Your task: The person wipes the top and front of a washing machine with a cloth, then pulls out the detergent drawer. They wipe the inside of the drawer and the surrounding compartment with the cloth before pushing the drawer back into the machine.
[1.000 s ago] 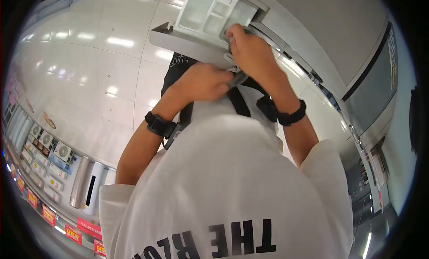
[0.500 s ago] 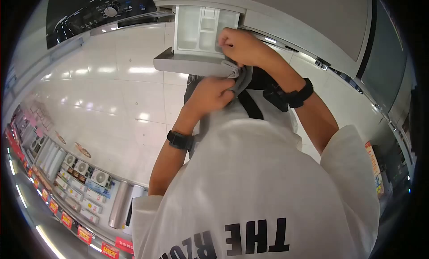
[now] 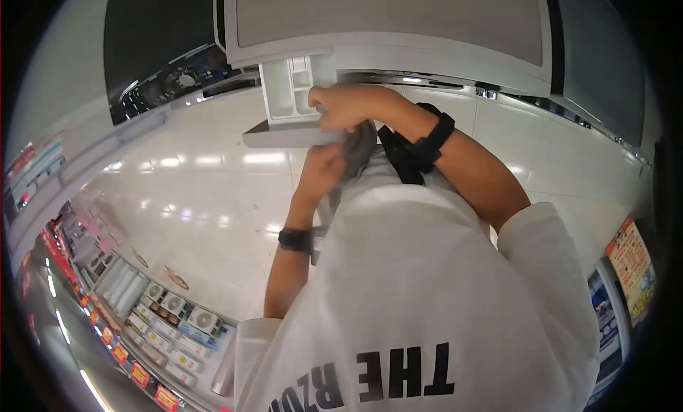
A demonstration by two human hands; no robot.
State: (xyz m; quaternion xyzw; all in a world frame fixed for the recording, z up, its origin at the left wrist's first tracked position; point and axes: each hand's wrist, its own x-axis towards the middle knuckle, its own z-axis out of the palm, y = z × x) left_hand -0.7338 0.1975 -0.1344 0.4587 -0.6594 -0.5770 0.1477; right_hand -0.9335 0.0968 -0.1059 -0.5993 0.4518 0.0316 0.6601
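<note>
A white compartmented drawer (image 3: 279,92) with a grey front panel (image 3: 284,137) is pulled out of a pale appliance. Over its right side reaches my right hand (image 3: 352,106), fingers curled around part of a grey cloth (image 3: 361,143) that hangs beside the panel's right end. My left hand (image 3: 324,169), a little blurred, is closed at the cloth's left edge, just below the panel. The fingertips of both hands are partly hidden. A black band is on each wrist.
The appliance body (image 3: 398,21) spans the top, with a dark appliance with a knob (image 3: 186,78) at left. Shiny floor tiles (image 3: 206,191) lie below. Shelves of boxed goods (image 3: 171,327) stand at lower left, a poster (image 3: 629,270) at right.
The view has shifted, so the appliances sit lower. My right hand has moved left across the drawer and panel. My left hand remains beside the cloth, which now hangs more bunched.
</note>
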